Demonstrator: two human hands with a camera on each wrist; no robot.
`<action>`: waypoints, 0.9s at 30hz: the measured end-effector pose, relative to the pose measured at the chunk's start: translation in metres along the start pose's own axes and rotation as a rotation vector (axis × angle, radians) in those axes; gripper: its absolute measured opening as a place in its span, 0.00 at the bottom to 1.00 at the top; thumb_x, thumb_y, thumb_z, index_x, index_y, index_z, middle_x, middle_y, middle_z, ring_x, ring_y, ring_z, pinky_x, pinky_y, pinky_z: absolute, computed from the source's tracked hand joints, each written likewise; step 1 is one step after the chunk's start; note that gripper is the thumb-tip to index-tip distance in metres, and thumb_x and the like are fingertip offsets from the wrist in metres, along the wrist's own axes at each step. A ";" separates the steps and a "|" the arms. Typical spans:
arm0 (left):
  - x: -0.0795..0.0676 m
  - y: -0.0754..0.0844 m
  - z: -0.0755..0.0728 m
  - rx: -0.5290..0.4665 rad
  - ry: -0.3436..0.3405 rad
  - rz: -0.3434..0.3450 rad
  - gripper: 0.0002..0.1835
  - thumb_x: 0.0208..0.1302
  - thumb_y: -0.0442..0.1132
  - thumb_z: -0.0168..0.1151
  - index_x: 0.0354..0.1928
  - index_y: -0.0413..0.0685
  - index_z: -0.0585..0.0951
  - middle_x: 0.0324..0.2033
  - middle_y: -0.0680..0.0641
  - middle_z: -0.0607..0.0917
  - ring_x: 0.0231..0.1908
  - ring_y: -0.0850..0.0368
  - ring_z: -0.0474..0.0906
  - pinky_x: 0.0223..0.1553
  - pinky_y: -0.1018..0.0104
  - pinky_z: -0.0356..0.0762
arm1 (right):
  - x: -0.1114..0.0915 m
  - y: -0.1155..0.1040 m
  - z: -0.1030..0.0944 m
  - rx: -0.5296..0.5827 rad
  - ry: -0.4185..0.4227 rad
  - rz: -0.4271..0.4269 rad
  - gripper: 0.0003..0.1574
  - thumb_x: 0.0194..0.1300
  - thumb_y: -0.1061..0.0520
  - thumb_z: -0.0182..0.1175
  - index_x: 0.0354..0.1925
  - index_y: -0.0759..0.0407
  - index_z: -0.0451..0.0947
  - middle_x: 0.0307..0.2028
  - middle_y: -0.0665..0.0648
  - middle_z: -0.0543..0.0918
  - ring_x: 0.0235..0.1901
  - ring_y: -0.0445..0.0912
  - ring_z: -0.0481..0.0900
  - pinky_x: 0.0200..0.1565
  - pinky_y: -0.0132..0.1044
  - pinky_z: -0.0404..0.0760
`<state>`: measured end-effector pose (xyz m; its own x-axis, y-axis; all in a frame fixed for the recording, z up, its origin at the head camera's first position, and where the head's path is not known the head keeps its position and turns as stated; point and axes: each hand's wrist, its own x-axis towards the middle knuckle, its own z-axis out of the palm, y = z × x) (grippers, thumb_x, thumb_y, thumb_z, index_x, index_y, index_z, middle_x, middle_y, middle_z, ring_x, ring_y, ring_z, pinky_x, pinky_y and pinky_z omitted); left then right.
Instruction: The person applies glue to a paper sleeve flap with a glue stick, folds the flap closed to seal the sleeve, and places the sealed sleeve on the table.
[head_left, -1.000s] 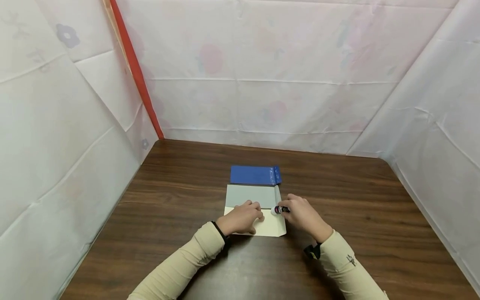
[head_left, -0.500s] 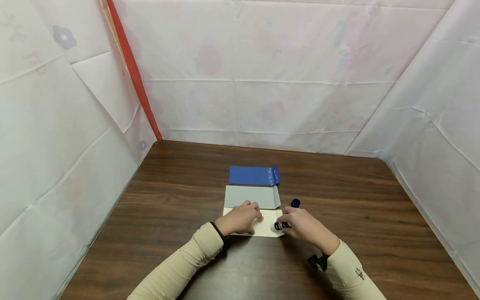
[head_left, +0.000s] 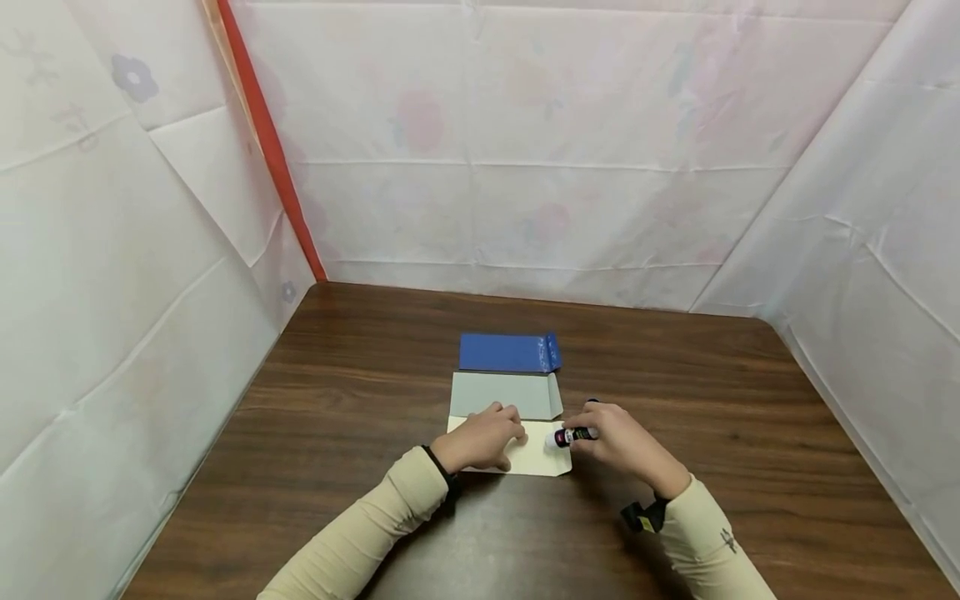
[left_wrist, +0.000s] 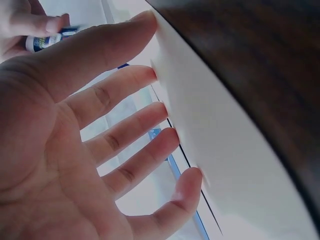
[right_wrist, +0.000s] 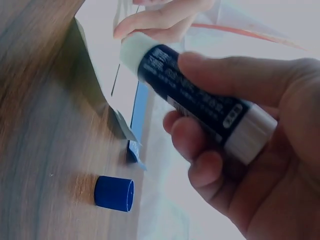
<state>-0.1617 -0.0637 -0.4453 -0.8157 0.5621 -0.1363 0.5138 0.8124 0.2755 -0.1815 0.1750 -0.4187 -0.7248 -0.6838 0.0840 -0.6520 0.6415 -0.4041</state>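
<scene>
My left hand [head_left: 483,437] rests with spread fingertips on a cream paper piece [head_left: 536,460] nearest me. In the left wrist view its fingers [left_wrist: 130,125] touch the paper, apart from one another. My right hand [head_left: 622,437] grips an uncapped glue stick [head_left: 579,435] between thumb and fingers, its white end [right_wrist: 135,52] over the cream piece's folded right flap. Whether that end touches the paper I cannot tell. Behind the cream piece lie a grey-green paper piece [head_left: 498,395] and a blue one [head_left: 501,353], each with a right-hand flap; whitish glue marks show on the blue one.
The glue stick's blue cap [right_wrist: 114,193] lies on the wooden table [head_left: 360,433], mostly hidden behind my right hand in the head view. White patterned sheets [head_left: 480,208] stand around the back and sides, with a red strip [head_left: 273,150] at the back left corner.
My right hand moved the glue stick from the flap's upper part down towards the near edge, then back up and slightly right. The cap came into sight and is mostly covered again. My left hand stayed put.
</scene>
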 end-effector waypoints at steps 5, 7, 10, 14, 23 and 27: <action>-0.001 0.001 0.003 -0.008 -0.002 0.007 0.19 0.51 0.42 0.76 0.46 0.53 0.85 0.49 0.52 0.79 0.50 0.54 0.71 0.36 0.57 0.76 | 0.003 0.004 0.008 -0.023 0.050 0.027 0.15 0.55 0.62 0.71 0.44 0.61 0.86 0.26 0.49 0.76 0.23 0.35 0.63 0.26 0.27 0.64; -0.001 0.000 0.002 -0.007 -0.002 0.006 0.19 0.51 0.43 0.76 0.47 0.53 0.85 0.48 0.52 0.79 0.50 0.54 0.71 0.36 0.58 0.76 | 0.004 0.005 0.010 -0.036 0.068 0.026 0.14 0.55 0.62 0.71 0.43 0.60 0.86 0.26 0.49 0.76 0.24 0.36 0.64 0.26 0.27 0.65; 0.000 -0.001 0.001 0.004 -0.002 0.000 0.19 0.51 0.43 0.76 0.47 0.54 0.85 0.49 0.53 0.79 0.50 0.54 0.72 0.36 0.59 0.76 | 0.007 0.004 0.011 -0.049 0.085 0.022 0.13 0.55 0.61 0.70 0.42 0.59 0.86 0.27 0.49 0.77 0.24 0.36 0.66 0.27 0.28 0.66; 0.000 -0.003 0.000 0.003 -0.004 -0.002 0.20 0.51 0.44 0.76 0.48 0.54 0.85 0.49 0.53 0.78 0.50 0.55 0.71 0.36 0.60 0.76 | 0.009 0.004 0.014 -0.070 0.080 0.017 0.13 0.55 0.62 0.70 0.42 0.58 0.86 0.28 0.50 0.78 0.25 0.37 0.68 0.28 0.29 0.67; 0.002 -0.003 0.001 -0.007 0.000 0.000 0.20 0.51 0.43 0.76 0.48 0.53 0.85 0.49 0.52 0.78 0.50 0.54 0.71 0.37 0.56 0.76 | 0.004 -0.002 0.013 -0.111 -0.005 -0.015 0.14 0.54 0.61 0.72 0.42 0.57 0.87 0.28 0.49 0.74 0.25 0.37 0.63 0.27 0.28 0.64; 0.001 -0.004 0.002 -0.002 -0.001 0.001 0.19 0.50 0.43 0.76 0.47 0.54 0.84 0.48 0.53 0.78 0.49 0.55 0.71 0.35 0.59 0.75 | 0.001 -0.005 0.011 -0.097 -0.056 -0.041 0.13 0.55 0.59 0.71 0.42 0.57 0.87 0.28 0.47 0.74 0.25 0.35 0.63 0.29 0.29 0.63</action>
<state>-0.1641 -0.0660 -0.4482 -0.8151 0.5629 -0.1372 0.5139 0.8117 0.2775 -0.1765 0.1676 -0.4271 -0.6855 -0.7266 0.0470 -0.7013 0.6415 -0.3109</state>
